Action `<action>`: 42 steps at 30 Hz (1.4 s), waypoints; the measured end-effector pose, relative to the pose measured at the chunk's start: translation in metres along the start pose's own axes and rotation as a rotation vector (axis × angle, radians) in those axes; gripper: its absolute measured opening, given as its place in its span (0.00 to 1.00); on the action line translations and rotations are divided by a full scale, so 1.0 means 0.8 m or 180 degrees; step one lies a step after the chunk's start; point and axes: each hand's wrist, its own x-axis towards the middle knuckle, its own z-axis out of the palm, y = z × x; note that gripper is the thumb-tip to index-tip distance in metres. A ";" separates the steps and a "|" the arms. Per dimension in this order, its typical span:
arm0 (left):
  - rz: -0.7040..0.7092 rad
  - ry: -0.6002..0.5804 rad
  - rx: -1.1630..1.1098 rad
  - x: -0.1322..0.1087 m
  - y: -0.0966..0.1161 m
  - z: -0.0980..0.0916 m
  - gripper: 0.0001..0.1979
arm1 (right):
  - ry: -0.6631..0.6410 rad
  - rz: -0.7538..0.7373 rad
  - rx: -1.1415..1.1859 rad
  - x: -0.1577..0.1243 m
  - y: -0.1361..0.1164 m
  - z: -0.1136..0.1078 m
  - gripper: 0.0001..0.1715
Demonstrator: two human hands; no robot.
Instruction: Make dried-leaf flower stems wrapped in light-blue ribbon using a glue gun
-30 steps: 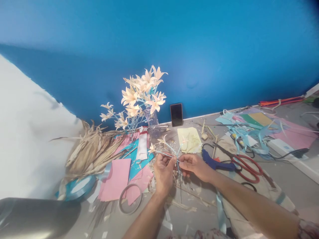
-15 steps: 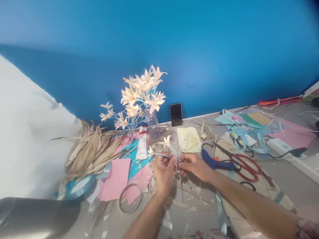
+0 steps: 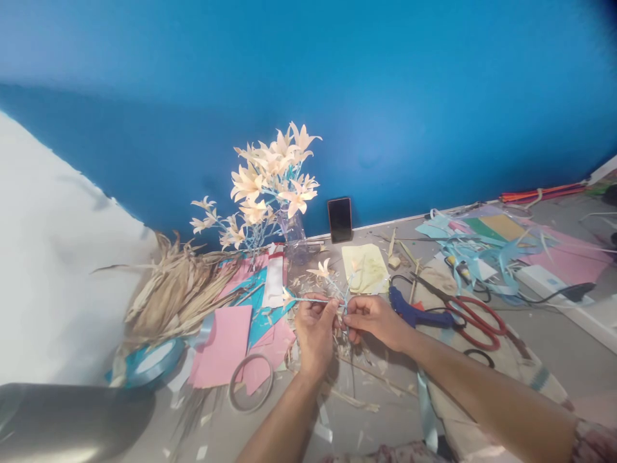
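My left hand (image 3: 315,331) and my right hand (image 3: 373,318) meet over the littered work surface, both with fingers pinched together. Between them is an artificial flower spray (image 3: 308,299) with pale cream blooms on thin light-blue wrapped stems. One branch points left past my left fingers; others rise between the hands. My left hand grips the stems at the joint, and my right fingers pinch the same spot from the right. A thin dark stem end (image 3: 353,373) hangs below. The exact contact of the fingertips is hidden.
A vase (image 3: 295,241) of similar flowers stands by the blue wall, near an upright phone (image 3: 340,220). Dried husks (image 3: 178,289), pink paper (image 3: 224,347) and a tape roll (image 3: 250,384) lie left. A blue glue gun (image 3: 419,315) and red-handled scissors (image 3: 482,318) lie right.
My left hand has shifted slightly left, and the left-pointing branch has swung a little further left. My right hand stays nearly in place, still pinching the stems.
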 end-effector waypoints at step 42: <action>-0.0189 -0.0789 0.0338 -0.019 0.003 0.005 0.12 | 0.0816 -0.1126 -0.1647 0.001 -0.008 -0.008 0.28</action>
